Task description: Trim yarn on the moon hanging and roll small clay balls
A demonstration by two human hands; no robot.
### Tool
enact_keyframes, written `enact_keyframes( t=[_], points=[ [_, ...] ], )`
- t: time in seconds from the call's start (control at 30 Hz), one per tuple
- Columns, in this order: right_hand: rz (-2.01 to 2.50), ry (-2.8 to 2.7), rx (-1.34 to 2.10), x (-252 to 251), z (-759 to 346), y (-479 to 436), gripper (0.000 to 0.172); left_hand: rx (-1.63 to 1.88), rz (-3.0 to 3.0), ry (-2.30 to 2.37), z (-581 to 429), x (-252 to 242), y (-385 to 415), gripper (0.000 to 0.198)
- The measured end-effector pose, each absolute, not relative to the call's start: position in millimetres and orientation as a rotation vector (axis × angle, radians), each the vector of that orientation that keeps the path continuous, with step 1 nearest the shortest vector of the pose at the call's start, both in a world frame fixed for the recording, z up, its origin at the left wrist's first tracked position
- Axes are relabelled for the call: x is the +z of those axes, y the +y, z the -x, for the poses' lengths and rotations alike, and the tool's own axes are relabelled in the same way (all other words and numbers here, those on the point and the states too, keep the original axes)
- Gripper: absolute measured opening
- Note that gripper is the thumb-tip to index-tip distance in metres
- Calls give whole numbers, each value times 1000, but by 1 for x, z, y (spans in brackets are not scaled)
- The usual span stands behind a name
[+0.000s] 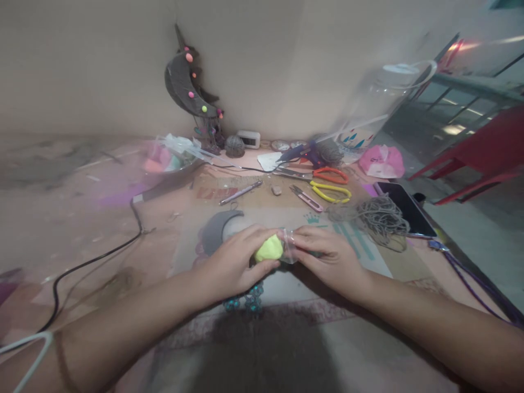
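In the middle of the view, my left hand [248,254] is closed around a lump of neon yellow modelling clay [269,249], pinched between thumb and fingers. A small clear plastic bag [290,245] sits against the lump's right side. My right hand [327,254] pinches that bag with its thumb and fingers. Whether the lump is partly inside the bag, I cannot tell. Behind my left hand lies a grey crescent moon [216,232], partly covered by the hand. Teal beaded ornaments [254,297] show just below my left wrist.
Orange-handled scissors [331,174], yellow-handled scissors [331,192], pink thread snips [307,198] and a pen [240,193] lie behind my hands. Grey yarn [382,218] and a dark tablet-like device [405,210] are at right. A black cable [88,266] crosses the left side.
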State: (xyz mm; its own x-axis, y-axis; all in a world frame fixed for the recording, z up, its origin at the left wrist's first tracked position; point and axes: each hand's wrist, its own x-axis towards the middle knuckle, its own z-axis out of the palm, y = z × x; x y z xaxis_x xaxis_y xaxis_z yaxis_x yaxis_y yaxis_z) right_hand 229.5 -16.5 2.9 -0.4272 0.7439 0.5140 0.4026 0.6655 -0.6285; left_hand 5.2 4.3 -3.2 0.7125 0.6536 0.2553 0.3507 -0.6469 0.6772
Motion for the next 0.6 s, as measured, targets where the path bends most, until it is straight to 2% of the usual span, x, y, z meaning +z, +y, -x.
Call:
enact_keyframes(
  t=[0.13,0.27,0.43,0.6],
  points=[
    [874,-2173,416,0,-229,-18,19,565,-2284,737,-7,-3,2,21],
    [865,-2191,325,-2,-231,-18,22,605,-2237,714,-9,-7,0,26],
    [832,-2172,328,-2,-228,-19,13,608,-2219,694,-9,-6,1,31],
    [844,-2171,445,5,-226,-18,9,609,-2177,733,-9,-1,2,27]
  ],
)
